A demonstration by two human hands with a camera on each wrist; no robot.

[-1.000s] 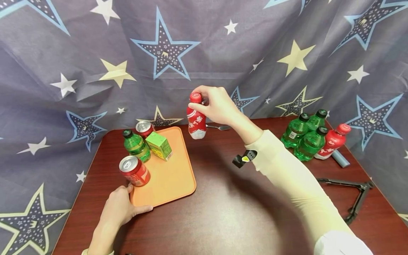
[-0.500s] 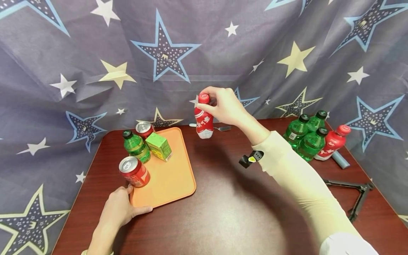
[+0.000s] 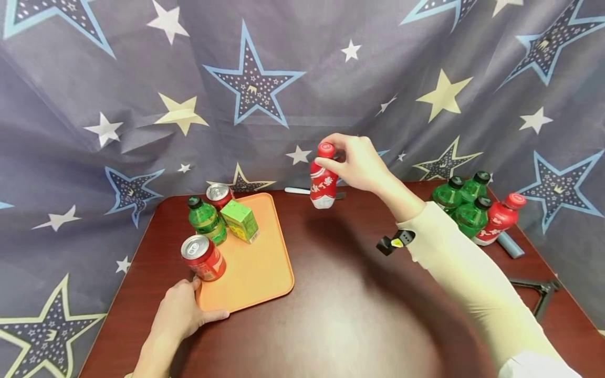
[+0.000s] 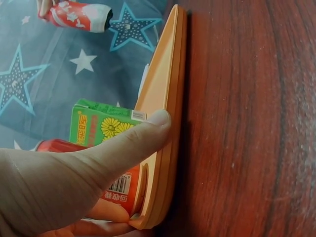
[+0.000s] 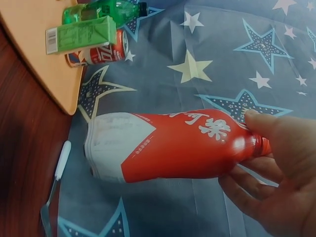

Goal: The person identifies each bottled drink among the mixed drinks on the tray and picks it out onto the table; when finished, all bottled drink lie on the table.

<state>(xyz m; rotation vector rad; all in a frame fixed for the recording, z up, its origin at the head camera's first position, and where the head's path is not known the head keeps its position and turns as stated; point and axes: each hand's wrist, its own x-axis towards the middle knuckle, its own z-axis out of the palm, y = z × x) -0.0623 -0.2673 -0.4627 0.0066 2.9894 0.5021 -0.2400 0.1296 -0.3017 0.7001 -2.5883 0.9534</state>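
Observation:
My right hand [image 3: 361,161] grips a red and white plastic bottle [image 3: 323,184] by its neck, upright and raised above the table. In the right wrist view the bottle [image 5: 173,147] lies across the picture, thumb and fingers round its neck. At the near left corner of an orange tray [image 3: 264,268], my left hand [image 3: 178,311] holds the rim between thumb and fingers. On the tray's left side stand a red soda can [image 3: 204,260], a green soda bottle [image 3: 207,220], a second red can [image 3: 220,195] and a green drink carton [image 3: 240,220].
Green bottles [image 3: 472,216] and another red bottle [image 3: 500,218] stand together at the far right. Beside them lie a grey-blue cylinder [image 3: 510,245] and a black folding frame [image 3: 543,294]. A white-handled fork [image 3: 298,190] lies near the star-patterned curtain [image 3: 264,136].
My right hand has carried the red bottle to the right, away from the tray, uncovering the fork's white handle. My left hand stays at the tray corner. The head view shifts slightly.

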